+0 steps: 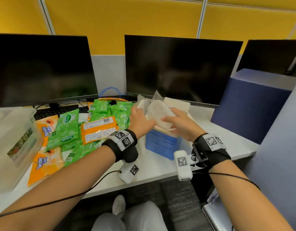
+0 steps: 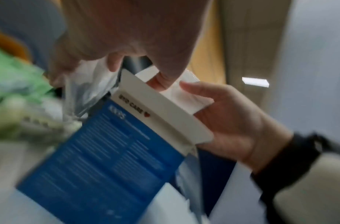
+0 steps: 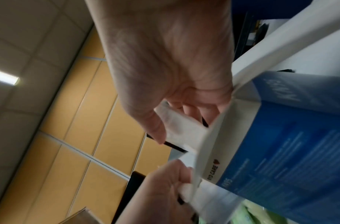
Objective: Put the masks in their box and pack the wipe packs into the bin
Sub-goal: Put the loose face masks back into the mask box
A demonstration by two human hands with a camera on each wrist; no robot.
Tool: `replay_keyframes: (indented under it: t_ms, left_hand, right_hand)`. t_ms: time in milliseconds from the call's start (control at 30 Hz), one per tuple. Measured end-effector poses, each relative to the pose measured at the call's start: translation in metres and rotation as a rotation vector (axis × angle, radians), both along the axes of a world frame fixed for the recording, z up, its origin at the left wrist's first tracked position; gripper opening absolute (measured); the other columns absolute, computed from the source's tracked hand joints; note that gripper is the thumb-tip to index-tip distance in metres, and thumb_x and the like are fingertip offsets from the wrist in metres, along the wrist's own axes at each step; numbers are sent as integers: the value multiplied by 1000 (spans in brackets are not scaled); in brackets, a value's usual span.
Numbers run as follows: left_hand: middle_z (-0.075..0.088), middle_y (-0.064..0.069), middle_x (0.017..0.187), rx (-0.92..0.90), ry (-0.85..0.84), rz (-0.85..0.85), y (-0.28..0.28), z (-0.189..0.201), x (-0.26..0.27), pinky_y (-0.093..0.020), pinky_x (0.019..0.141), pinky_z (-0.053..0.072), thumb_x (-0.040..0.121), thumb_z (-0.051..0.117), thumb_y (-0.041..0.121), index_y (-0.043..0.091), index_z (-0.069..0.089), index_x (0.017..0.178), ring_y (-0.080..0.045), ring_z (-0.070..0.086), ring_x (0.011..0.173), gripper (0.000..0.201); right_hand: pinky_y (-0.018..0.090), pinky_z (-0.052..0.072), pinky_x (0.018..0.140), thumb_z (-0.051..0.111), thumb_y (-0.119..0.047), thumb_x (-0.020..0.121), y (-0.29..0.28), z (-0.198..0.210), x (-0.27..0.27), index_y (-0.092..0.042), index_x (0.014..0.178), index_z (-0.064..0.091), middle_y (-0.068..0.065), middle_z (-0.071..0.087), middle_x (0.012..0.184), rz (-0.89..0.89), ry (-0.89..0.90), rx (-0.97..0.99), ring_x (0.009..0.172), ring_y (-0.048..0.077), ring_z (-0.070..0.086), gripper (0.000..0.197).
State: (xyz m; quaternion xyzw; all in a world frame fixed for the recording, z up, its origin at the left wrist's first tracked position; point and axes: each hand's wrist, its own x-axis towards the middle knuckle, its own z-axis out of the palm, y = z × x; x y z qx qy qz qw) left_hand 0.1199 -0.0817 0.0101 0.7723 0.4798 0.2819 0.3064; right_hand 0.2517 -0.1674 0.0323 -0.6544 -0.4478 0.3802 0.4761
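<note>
Masks (image 1: 158,112), each sealed in a clear plastic wrapper, are held as a small bundle in both hands directly above the open top of their blue box (image 1: 162,144). The box stands upright on the white desk (image 1: 160,165), just under the hands and near the person's body, with its white top flaps (image 2: 161,112) folded outward.

The left hand (image 1: 140,120) grips the bundle's left side, fingers curled over the wrappers. The right hand (image 1: 180,124) pinches the right end, thumb on one face and fingers behind, as the right wrist view shows.

To do this step well, it seems best to square the bundle so its long edge runs along the box opening, then lower it straight down between the flaps. The slippery wrappers could fan apart or snag on a flap, so a firm, even hold from both sides should help, with one hand free to press the flap back if it springs in.

To the left of the left hand lies a loose heap of green wipe packs (image 1: 68,129) and orange wipe packs (image 1: 98,129). Further left stands the clear plastic bin (image 1: 15,139); the wipes look not yet packed.
</note>
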Motion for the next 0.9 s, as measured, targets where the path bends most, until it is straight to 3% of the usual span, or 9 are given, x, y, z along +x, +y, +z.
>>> replay_keyframes:
  t_ms: [100,200,333,433,533,600,733,800,900]
  left_hand:
    - [18,-9,141,-245,-150,36,2,-4,-1,-43,105,41,61,59,30,-1,33,135,-31,38,126,85]
    - [18,-6,140,-223,-141,54,10,-6,-2,-45,102,45,72,73,27,1,35,136,-30,38,126,78]
    - [16,-10,144,-167,-88,52,21,-3,-6,-44,102,46,73,76,11,3,32,139,-31,34,130,80]
    - [13,-15,148,-71,-23,41,30,7,-13,-34,109,37,75,70,0,3,26,144,-32,33,132,82]
    - [12,-17,150,-35,30,37,38,13,-23,-29,112,30,76,71,1,4,24,147,-33,33,133,85]
    - [14,-16,149,-33,52,36,40,10,-29,-30,111,32,75,71,1,4,26,146,-34,35,132,84]
    - [17,-13,147,-51,11,31,39,1,-35,-38,100,46,77,70,2,4,29,144,-34,39,127,78]
    - [19,-11,146,-51,-70,39,37,0,-35,-44,90,53,82,69,12,5,32,143,-32,42,125,72]
    - [20,-5,145,-40,-134,-3,30,3,-31,-47,97,50,84,67,23,7,34,142,-29,41,126,69]
  right_hand:
    - [32,56,77,53,-37,96,-1,5,-11,-26,123,50,0,64,110,71,7,16,95,17,65,29]
    - [28,55,76,41,-50,98,0,9,-15,-31,122,47,-2,63,107,93,-94,13,94,15,63,32]
    - [29,56,77,44,-38,98,4,14,-12,-24,133,46,3,57,116,47,-288,-30,98,20,60,38]
    - [24,54,71,52,-26,95,1,22,-1,-23,112,58,5,62,109,2,-510,65,95,20,61,18]
    - [24,54,67,58,-22,90,-7,31,5,-23,94,61,4,64,99,5,-559,87,91,21,62,6]
    - [29,56,70,60,-22,88,-11,35,7,-18,93,66,6,67,97,38,-603,54,91,22,64,9]
    - [26,52,69,62,-26,89,-20,38,9,-18,102,68,3,69,97,-13,-503,195,89,18,66,16]
    - [33,52,75,63,-26,88,-23,39,12,-17,102,69,5,70,97,-74,-433,297,90,21,66,18]
    - [39,51,78,62,-28,81,-28,38,14,-9,94,71,12,70,93,-79,-370,337,88,28,65,24]
